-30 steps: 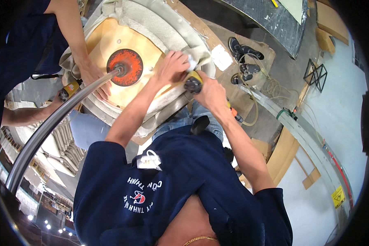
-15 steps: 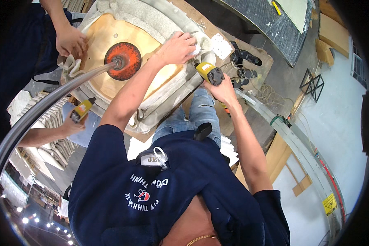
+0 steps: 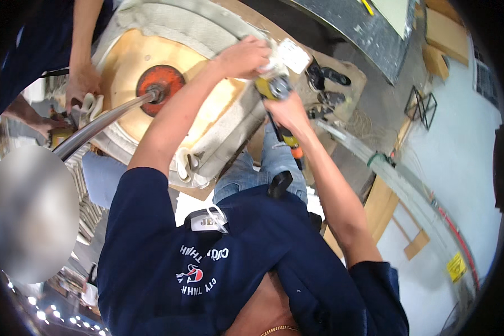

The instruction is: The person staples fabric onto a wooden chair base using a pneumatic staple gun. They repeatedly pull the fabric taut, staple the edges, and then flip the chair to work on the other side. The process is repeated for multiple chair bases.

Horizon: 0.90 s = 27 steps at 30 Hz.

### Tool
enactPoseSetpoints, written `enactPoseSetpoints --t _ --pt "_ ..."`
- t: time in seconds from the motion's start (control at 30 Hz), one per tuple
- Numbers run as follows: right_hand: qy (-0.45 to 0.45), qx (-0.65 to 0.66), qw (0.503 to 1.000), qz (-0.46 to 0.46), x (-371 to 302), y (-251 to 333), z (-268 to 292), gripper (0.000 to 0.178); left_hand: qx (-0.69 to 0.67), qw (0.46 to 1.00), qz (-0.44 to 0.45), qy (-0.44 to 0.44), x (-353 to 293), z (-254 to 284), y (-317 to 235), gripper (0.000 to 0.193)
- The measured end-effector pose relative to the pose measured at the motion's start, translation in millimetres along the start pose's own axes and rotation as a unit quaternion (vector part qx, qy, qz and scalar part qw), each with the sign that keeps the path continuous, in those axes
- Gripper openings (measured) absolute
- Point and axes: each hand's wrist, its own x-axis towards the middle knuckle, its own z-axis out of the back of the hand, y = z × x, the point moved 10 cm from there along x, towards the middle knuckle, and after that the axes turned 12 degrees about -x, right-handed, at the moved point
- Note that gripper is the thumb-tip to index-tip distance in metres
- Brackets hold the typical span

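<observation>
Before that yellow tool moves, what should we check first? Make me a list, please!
1. Right hand gripping the yellow staple gun: ok.
2. Left hand well away from the gun: not ok, it looks close.
3. Gun's nose against the grey fabric: cannot tell.
4. Orange-red disc on the wooden panel: ok.
5. Co-worker's hand clear of this gun: ok, it is by the panel's left side.

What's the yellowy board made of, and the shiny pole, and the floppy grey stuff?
Board: probably smooth wood, by its tan colour. Pole: likely polished metal, given its bright streaks. Grey stuff: looks like matte fabric, bunching into folds.
</observation>
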Motion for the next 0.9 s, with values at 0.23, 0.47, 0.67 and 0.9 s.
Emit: enactPoseSetpoints --t 0.23,0.47,0.67,0.9 --pt "-0.056 -0.084 0.992 0.073 -11 25 0 0.048 0.068 0.997 0.043 0.0 -2 0 13 0.014" --pt "-0.016 -0.022 0.996 0.085 -19 21 -10 0.046 0.031 0.999 0.024 -0.012 -6 -5 -5 0.018" --pt "0.038 -0.058 0.997 0.016 -17 26 -12 0.044 0.066 0.997 0.038 -0.015 -5 -8 2 0.018" --pt "0.035 -0.106 0.988 0.106 -19 53 -10 0.042 0.086 0.985 0.112 -0.1 -25 14 1 0.02"
